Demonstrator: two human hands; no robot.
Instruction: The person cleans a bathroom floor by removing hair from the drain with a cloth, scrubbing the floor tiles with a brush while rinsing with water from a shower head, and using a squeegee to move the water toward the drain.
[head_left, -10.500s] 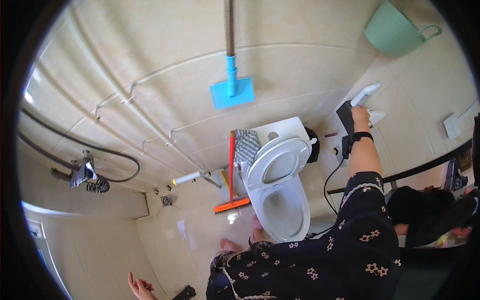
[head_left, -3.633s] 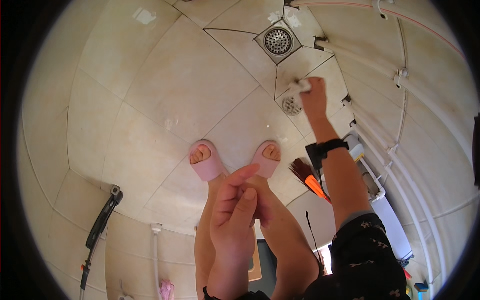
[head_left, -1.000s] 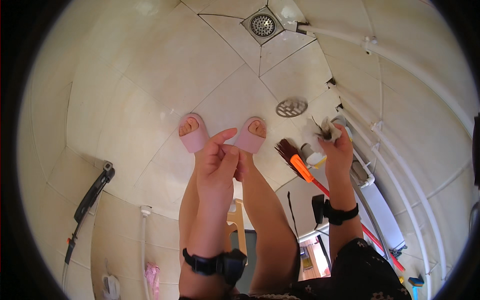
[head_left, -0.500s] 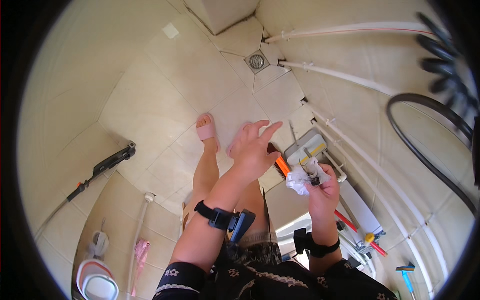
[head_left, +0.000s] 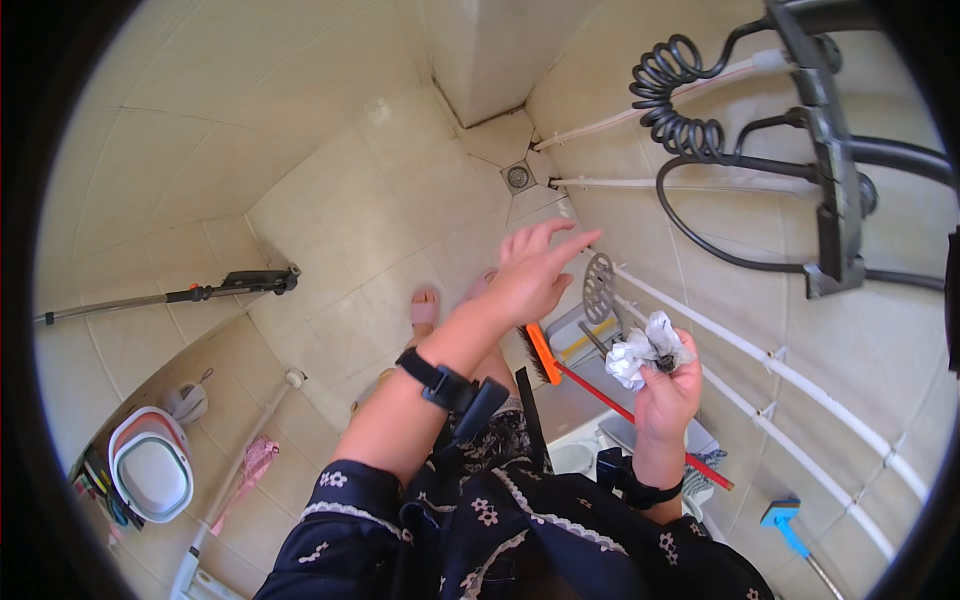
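Observation:
My left hand (head_left: 530, 275) reaches out over the floor with its fingers stretched and apart, holding nothing I can see. Just to its right is a grey oval disc with holes (head_left: 598, 288); I see no contact between them. My right hand (head_left: 672, 400) pinches a crumpled white tissue (head_left: 628, 360) with a dark clump in its folds. Below and behind the hands are an orange-headed broom (head_left: 543, 353) with a red handle and a grey dustpan (head_left: 572, 330). Black straps with small devices circle both forearms.
A black shower rack (head_left: 835, 160) with a coiled hose hangs on the right wall, above white pipes (head_left: 720, 325). The floor drain (head_left: 517, 178) lies in the far corner. At left are a folding basin (head_left: 150, 480) and a long pole (head_left: 165, 295). A blue brush (head_left: 783, 515) stands lower right.
The view has shifted, bringing the shower rack and the disc with holes into sight. My left hand stays outstretched; my right hand keeps its hold on the tissue.

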